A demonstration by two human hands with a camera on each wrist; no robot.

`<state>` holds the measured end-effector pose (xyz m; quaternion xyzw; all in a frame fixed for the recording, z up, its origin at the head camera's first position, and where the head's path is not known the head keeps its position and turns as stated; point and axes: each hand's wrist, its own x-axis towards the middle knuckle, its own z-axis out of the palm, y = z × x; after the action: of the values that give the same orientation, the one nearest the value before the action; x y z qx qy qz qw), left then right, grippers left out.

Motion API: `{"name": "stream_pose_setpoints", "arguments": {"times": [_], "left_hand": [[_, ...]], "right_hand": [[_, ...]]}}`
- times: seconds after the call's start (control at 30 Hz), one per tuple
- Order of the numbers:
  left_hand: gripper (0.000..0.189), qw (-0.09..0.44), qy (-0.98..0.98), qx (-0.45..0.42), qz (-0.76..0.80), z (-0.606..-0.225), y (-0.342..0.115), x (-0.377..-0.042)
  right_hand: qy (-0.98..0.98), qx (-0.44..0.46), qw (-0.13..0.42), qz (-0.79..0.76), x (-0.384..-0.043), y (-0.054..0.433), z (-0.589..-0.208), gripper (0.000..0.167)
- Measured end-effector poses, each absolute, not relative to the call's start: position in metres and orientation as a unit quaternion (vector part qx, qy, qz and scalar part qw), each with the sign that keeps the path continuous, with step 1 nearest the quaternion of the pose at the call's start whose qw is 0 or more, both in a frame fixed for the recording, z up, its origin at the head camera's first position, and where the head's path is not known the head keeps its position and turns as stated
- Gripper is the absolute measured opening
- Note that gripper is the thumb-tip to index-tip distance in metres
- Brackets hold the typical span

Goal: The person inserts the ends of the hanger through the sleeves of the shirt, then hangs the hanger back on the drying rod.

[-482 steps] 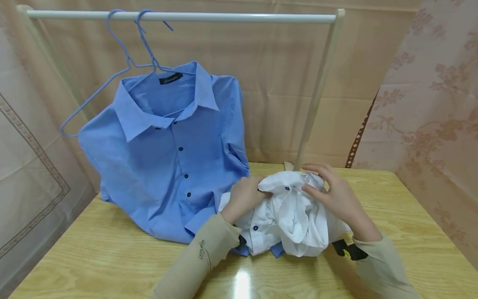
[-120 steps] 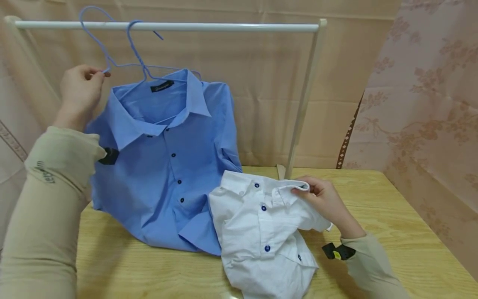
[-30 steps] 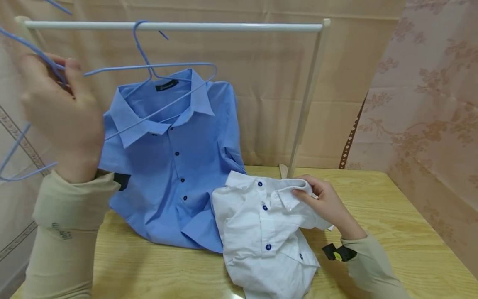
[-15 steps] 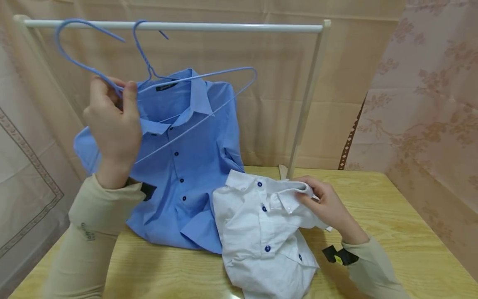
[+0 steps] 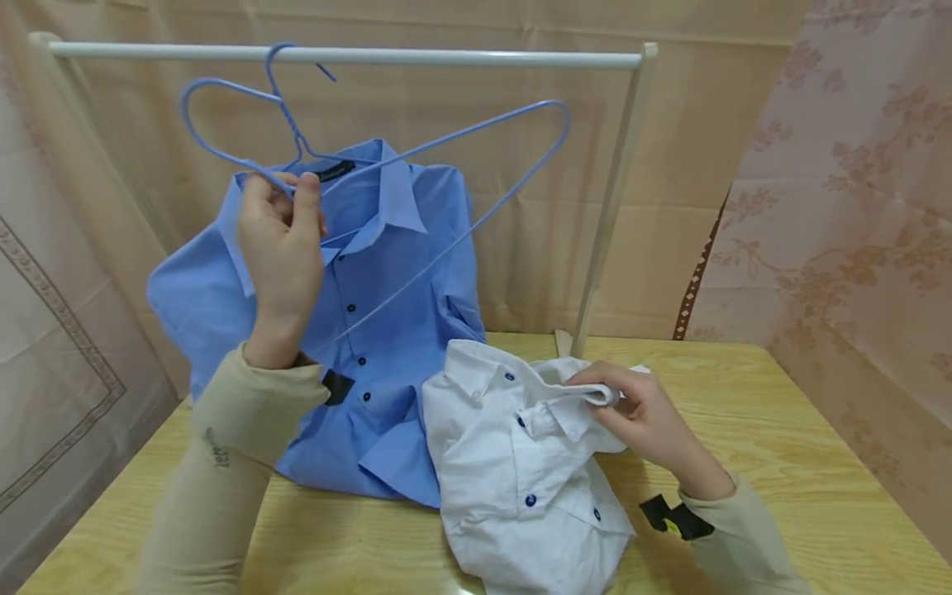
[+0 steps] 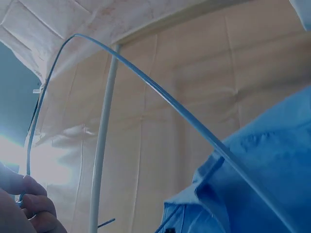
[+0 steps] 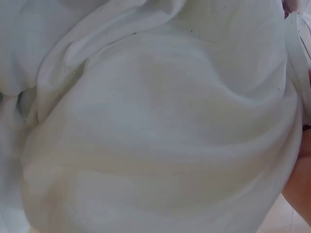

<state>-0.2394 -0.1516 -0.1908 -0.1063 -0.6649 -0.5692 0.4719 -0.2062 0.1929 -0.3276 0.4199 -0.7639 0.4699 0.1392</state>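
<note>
My left hand (image 5: 286, 256) pinches a blue wire hanger (image 5: 568, 124) at its neck, in front of the blue shirt (image 5: 409, 330). The hanger's hook points left and one shoulder reaches right; my hand and forearm hide the other part. In the left wrist view, the hanger wire (image 6: 170, 99) arcs across and the fingers (image 6: 34, 201) show at lower left. A crumpled white shirt (image 5: 483, 446) with dark blue buttons lies on the table. My right hand (image 5: 654, 421) grips its collar between thumb and fingers. White cloth (image 7: 155, 111) fills most of the right wrist view.
The blue shirt hangs on a second blue hanger (image 5: 277, 74) from a white rack rail (image 5: 446, 57). A rack post (image 5: 613, 207) stands behind the white shirt. The wooden table (image 5: 744, 413) extends right; beige curtain (image 5: 535, 207) backs the rack.
The left hand took one hanger off the rail, drew it left, then brought it back right and slightly lower. The white shirt was spread from a bundle; my right hand has just lifted its collar slightly.
</note>
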Motion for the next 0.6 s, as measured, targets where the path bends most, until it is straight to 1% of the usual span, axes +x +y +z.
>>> {"name": "stream_pose_setpoints", "arguments": {"times": [0.23,0.47,0.6], "left_hand": [[0.011,0.43,-0.617,-0.138,-0.644,-0.188,-0.133,-0.244],[0.011,0.389,-0.563,-0.187,-0.705,-0.185,-0.12,-0.245],[0.01,0.357,-0.532,-0.193,-0.744,-0.18,-0.113,-0.245]], "right_hand": [[-0.719,0.475,0.154,0.484,-0.203,0.19,-0.325,0.049],[-0.716,0.487,0.163,0.472,-0.2,0.186,-0.324,0.049],[-0.708,0.5,0.16,0.474,-0.2,0.186,-0.323,0.049]]}}
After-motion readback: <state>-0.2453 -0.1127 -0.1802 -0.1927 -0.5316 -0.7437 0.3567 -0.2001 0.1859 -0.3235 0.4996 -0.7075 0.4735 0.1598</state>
